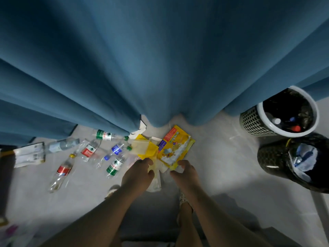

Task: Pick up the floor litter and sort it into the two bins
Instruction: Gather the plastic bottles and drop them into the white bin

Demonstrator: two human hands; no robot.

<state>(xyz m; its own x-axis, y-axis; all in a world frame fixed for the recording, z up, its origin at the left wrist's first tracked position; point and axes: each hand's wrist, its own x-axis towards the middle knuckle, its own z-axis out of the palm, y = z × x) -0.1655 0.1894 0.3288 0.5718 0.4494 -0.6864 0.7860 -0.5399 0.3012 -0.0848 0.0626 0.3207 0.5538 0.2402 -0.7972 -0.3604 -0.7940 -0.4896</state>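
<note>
Hands, lower centre: left hand grips pale wrappers, right hand curls by yellow pack, hold unclear. Slick wrappers could slip before the white bin or black bin.

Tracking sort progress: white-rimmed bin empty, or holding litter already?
Holding litter: in the white-rimmed bin, a red cap, a white cap and a blue cap show against the black liner.

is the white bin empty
No, a red cap and a white cap of discarded bottles show inside the white bin.
</note>
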